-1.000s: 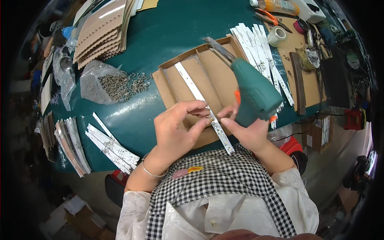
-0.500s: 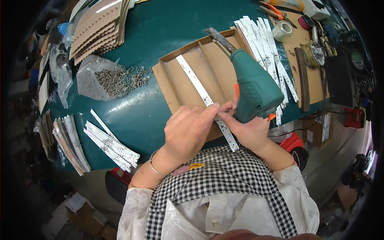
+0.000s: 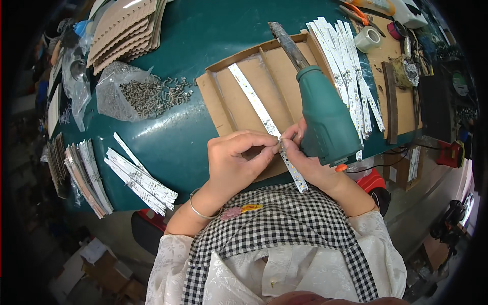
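A white LED strip board (image 3: 252, 99) lies slantwise over a shallow cardboard tray (image 3: 216, 109), its lower end near my apron. My left hand (image 3: 236, 155) pinches thumb and forefinger together just above the strip, on something tiny that I cannot make out. Close against it, my right hand (image 3: 311, 165) has its thumb and forefinger drawn together at the same spot. A green pistol-shaped soldering gun (image 3: 330, 114) rests in the right hand, its long metal barrel pointing away over the tray; the grip is mostly hidden.
Left of the tray, small metal parts (image 3: 152, 94) spill from a clear bag. Strip boards lie in piles at near left (image 3: 140, 180) and right (image 3: 351, 76). Stacked cardboard sheets (image 3: 124, 30) stand at far left. A white tape roll (image 3: 367, 39) and pliers (image 3: 356, 14) are at far right.
My left fingers have come off the strip into a pinch. The soldering gun has tilted slightly, its barrel shifting right. Right thumb and forefinger have moved in toward the left fingertips.
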Motion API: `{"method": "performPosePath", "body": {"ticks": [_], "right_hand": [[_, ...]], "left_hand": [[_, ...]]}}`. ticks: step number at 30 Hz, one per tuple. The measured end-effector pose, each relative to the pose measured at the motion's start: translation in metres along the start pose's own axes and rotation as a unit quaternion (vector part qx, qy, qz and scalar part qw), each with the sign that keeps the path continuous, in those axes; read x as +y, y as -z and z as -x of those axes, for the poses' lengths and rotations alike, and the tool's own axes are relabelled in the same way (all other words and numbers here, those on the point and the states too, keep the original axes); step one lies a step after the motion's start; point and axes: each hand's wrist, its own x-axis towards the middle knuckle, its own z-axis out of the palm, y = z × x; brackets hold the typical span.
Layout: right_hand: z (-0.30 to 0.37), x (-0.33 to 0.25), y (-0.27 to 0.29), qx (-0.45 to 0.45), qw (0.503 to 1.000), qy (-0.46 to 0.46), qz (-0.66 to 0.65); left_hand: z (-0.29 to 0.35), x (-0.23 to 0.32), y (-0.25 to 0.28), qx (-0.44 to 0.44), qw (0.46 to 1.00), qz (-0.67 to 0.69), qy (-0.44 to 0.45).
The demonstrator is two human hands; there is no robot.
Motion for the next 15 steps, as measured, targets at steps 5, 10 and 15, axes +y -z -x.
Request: {"method": "performPosePath", "body": {"ticks": [5, 10, 15], "right_hand": [[0.002, 0.013, -0.003, 0.002, 1.0, 0.027, 0.001], [0.001, 0.008, -0.003, -0.004, 0.998, 0.037, 0.048], [0.001, 0.008, -0.001, -0.006, 0.997, 0.048, 0.052]], "left_hand": [[0.001, -0.004, -0.001, 0.005, 1.0, -0.021, -0.012], [0.001, -0.006, -0.003, 0.0, 1.0, -0.016, -0.016], [0.002, -0.014, -0.001, -0.009, 1.0, 0.001, -0.03]]}}
